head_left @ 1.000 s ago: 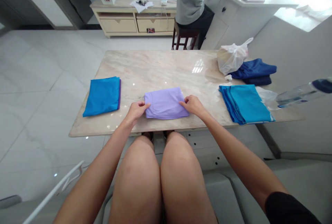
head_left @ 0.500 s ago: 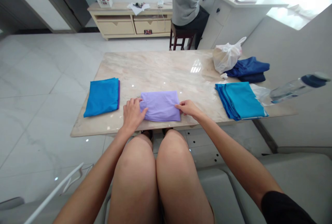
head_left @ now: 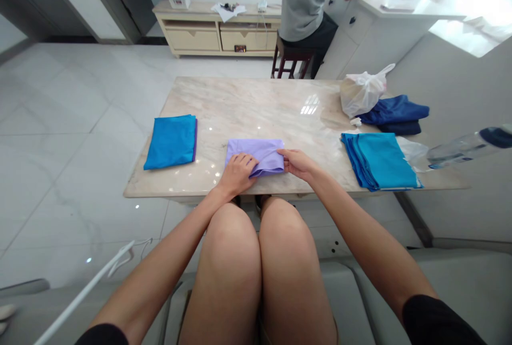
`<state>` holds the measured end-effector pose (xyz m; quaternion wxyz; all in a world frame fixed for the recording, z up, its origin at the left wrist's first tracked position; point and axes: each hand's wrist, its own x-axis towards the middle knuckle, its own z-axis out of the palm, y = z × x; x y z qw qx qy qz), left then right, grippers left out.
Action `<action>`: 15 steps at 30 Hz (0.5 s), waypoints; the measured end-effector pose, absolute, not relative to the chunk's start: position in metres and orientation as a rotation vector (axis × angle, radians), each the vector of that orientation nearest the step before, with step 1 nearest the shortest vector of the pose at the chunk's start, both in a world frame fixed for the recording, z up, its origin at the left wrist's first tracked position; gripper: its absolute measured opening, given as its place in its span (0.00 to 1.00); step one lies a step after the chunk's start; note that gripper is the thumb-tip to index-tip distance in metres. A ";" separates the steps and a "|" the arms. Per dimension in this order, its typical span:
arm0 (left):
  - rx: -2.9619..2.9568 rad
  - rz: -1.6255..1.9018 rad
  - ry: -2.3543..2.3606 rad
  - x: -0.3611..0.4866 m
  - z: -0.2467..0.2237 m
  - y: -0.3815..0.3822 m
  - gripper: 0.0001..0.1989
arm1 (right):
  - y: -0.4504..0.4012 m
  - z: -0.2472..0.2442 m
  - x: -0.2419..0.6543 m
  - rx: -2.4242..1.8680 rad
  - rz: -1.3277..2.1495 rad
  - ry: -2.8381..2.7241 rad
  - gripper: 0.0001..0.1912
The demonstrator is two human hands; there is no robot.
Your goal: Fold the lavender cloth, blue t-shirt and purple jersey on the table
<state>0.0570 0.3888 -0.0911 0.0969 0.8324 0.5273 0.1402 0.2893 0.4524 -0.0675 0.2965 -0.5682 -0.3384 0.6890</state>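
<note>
Pressing a spread left hand [head_left: 239,174] onto the lilac cloth [head_left: 267,154], which looks soft, light and easiest taken by its folded edge, the person is resting it near the front of the marble table [head_left: 280,110], right hand [head_left: 298,165] against its right end, grip unclear.
</note>
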 end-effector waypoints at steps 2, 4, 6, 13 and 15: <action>2.434 0.437 1.641 0.052 -0.084 0.390 0.15 | 0.457 -0.060 0.289 -1.503 1.845 -0.859 0.09; 2.377 0.459 1.744 0.045 -0.073 0.396 0.14 | 0.464 -0.052 0.290 -1.492 1.872 -0.820 0.10; 2.336 0.476 1.809 0.037 -0.058 0.409 0.15 | 0.477 -0.044 0.291 -1.466 1.887 -0.793 0.11; 2.316 0.538 1.955 0.013 -0.011 0.504 0.13 | 0.547 -0.028 0.282 -1.476 1.780 -0.763 0.07; 2.333 0.513 1.974 0.011 -0.007 0.521 0.13 | 0.562 -0.029 0.279 -1.501 1.736 -0.789 0.06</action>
